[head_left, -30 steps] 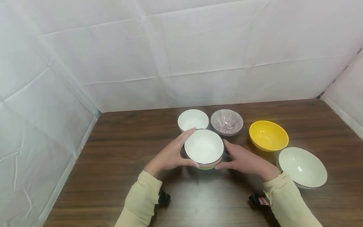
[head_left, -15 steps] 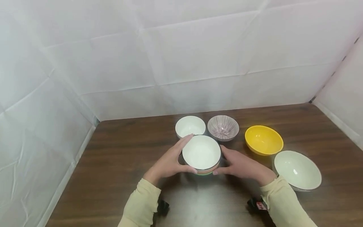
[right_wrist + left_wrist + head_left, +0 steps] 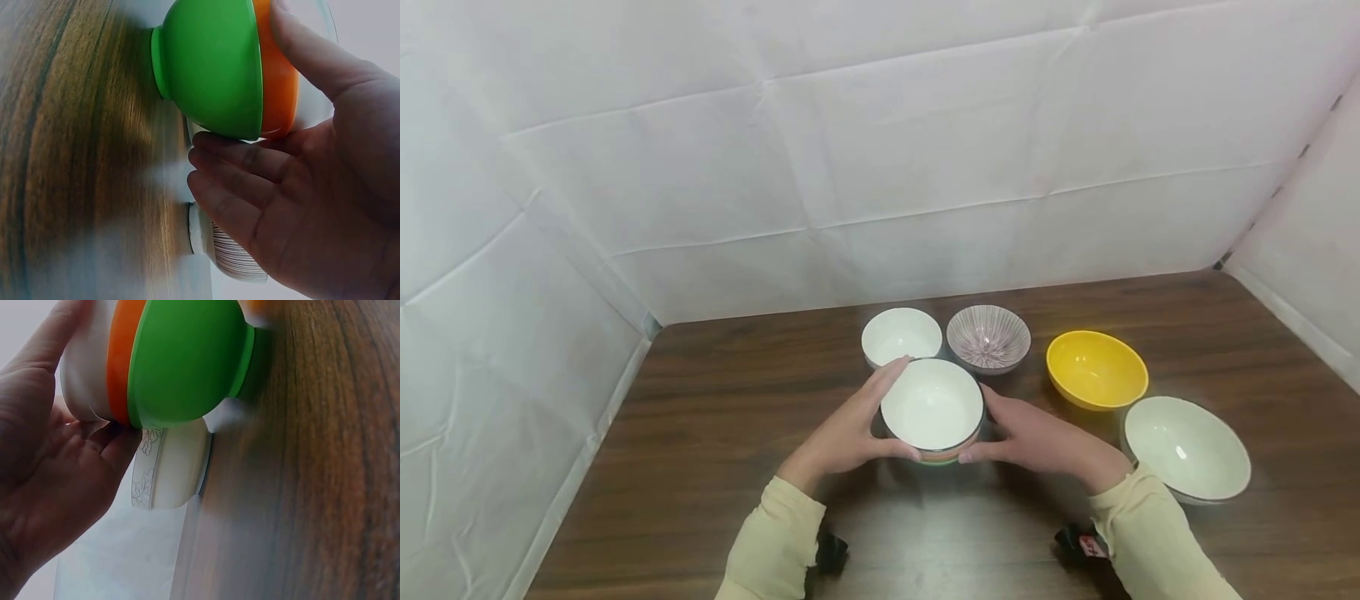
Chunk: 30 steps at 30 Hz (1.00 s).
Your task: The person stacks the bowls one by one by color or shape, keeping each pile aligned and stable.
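Both hands hold a stack of nested bowls, one on each side, in the middle of the table. Its top is a white bowl [image 3: 932, 404] with a dark rim; beneath it show an orange bowl [image 3: 122, 356] and, outermost, a green bowl [image 3: 215, 69]. My left hand [image 3: 848, 433] has its thumb at the near side and fingers around the far left side. My right hand [image 3: 1037, 435] mirrors this, its thumb lying against the orange band. The green foot is very close to the table; whether it touches I cannot tell.
Behind the stack stand a white bowl [image 3: 901, 335] with a patterned outer band and a purple-striped bowl [image 3: 988, 337]. Rightward are a yellow bowl [image 3: 1097, 371] and a large cream bowl [image 3: 1186, 448], close to the right forearm. White sheeting [image 3: 895, 150] surrounds the wooden table [image 3: 715, 400].
The head view has tilted slightly, so the bowls and hands appear lower and a little further left. Both hands keep their hold, and the stack stays in place relative to the other bowls.
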{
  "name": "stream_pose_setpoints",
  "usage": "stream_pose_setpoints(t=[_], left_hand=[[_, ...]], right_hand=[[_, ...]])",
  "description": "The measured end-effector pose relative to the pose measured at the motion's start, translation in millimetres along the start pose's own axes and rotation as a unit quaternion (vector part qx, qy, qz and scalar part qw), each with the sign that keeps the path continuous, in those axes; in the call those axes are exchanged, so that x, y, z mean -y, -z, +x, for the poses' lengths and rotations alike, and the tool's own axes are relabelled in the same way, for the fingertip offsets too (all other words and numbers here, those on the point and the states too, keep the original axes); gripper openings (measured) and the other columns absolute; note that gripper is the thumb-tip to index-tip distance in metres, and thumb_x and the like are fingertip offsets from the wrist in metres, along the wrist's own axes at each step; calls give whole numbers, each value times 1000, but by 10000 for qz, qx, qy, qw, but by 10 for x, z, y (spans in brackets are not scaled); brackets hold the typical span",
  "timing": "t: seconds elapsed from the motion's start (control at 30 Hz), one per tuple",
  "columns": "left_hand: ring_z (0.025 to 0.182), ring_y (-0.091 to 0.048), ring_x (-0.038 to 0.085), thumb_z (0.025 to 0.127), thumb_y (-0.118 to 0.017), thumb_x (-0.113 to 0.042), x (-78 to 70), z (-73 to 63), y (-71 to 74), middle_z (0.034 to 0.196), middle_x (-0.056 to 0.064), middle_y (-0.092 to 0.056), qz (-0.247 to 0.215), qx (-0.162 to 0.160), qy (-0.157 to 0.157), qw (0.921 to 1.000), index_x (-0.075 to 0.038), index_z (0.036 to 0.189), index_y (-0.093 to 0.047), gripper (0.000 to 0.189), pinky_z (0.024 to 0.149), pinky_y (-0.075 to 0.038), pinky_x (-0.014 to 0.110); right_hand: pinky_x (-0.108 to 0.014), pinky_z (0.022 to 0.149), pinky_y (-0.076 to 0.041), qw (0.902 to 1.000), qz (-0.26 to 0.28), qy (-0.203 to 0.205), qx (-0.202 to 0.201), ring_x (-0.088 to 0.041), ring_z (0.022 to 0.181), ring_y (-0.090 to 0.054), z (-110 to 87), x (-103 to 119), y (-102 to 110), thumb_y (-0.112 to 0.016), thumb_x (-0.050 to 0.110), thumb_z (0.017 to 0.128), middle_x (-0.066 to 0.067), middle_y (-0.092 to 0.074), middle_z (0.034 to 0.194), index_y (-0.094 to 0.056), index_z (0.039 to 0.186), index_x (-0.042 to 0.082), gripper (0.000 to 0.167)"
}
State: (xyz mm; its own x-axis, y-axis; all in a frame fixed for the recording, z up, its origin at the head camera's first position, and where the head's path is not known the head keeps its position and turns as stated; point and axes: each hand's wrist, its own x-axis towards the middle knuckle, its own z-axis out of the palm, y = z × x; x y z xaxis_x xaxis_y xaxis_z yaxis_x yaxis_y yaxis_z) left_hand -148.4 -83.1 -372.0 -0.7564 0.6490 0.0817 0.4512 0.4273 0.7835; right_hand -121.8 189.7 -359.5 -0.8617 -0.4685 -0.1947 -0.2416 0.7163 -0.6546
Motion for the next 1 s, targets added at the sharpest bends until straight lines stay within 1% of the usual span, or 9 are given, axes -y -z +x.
stream_pose_setpoints(t=[0.07, 0.27, 0.33, 0.47, 0.67, 0.77, 0.9, 1.0], left_hand=[[153, -24, 25, 78, -86, -32, -5, 0, -1, 168, 5, -17, -45, 6, -48, 10000, -14, 161, -14, 111, 122, -30, 53], [154, -20, 23, 79, -84, -36, -15, 11, -7, 169, 4, -12, -161, 35, 34, 9999, -12, 161, -10, 113, 123, -28, 52], [154, -20, 22, 79, -84, -36, -14, 14, -9, 169, 3, -11, -187, 55, 65, 9998, -13, 161, -9, 114, 123, -28, 51], [153, -21, 22, 80, -82, -39, -1, 19, -19, 169, 4, -9, -207, 125, 21, 9997, -13, 161, -8, 113, 123, -29, 50], [152, -20, 22, 82, -80, -37, -12, 9, -33, 169, 4, -6, -276, 229, 38, 9994, -17, 162, -4, 112, 122, -29, 50], [152, -21, 23, 83, -81, -33, -24, 0, -36, 168, 5, -6, -292, 217, 67, 9993, -15, 162, -4, 112, 122, -30, 51], [151, -24, 23, 81, -83, -32, -28, 1, -38, 167, 5, -11, -319, 144, 93, 9993, -13, 161, -6, 113, 121, -31, 51], [150, -26, 23, 80, -85, -33, -27, -1, -42, 166, 4, -13, -368, 93, 145, 9992, -16, 161, -8, 113, 121, -32, 52]], right_hand=[[-57, 114, -39, 10000, 1, -11, 1, -37, 140, -45, 3, 3, 4, -72, 58, 84, -21, -35, 159, -18, 157, -1, 108], [-58, 112, -41, 10000, -9, 51, -48, -38, 138, -47, 11, -8, 36, -73, 55, 84, -22, -39, 156, -20, 156, -2, 106], [-58, 112, -41, 10000, 17, 41, -51, -39, 139, -46, 14, -11, 39, -73, 55, 84, -22, -39, 156, -21, 156, -1, 106], [-58, 112, -41, 10000, 71, -13, -24, -38, 139, -46, 9, -13, 35, -73, 55, 84, -22, -39, 156, -20, 157, 0, 106], [-58, 111, -42, 9999, 158, -20, 1, -39, 139, -46, 11, -42, 17, -73, 55, 84, -21, -40, 156, -18, 158, 3, 105], [-58, 111, -42, 9998, 203, 38, 4, -39, 139, -47, 17, -53, 14, -74, 54, 84, -21, -40, 156, -19, 158, 3, 105], [-57, 111, -43, 9995, 315, -15, 3, -41, 139, -46, 7, -74, 39, -75, 54, 83, -20, -40, 157, -21, 157, 3, 105], [-57, 110, -43, 9994, 343, -14, -85, -42, 139, -46, -26, -94, 91, -75, 54, 83, -20, -38, 157, -23, 157, 5, 103]])
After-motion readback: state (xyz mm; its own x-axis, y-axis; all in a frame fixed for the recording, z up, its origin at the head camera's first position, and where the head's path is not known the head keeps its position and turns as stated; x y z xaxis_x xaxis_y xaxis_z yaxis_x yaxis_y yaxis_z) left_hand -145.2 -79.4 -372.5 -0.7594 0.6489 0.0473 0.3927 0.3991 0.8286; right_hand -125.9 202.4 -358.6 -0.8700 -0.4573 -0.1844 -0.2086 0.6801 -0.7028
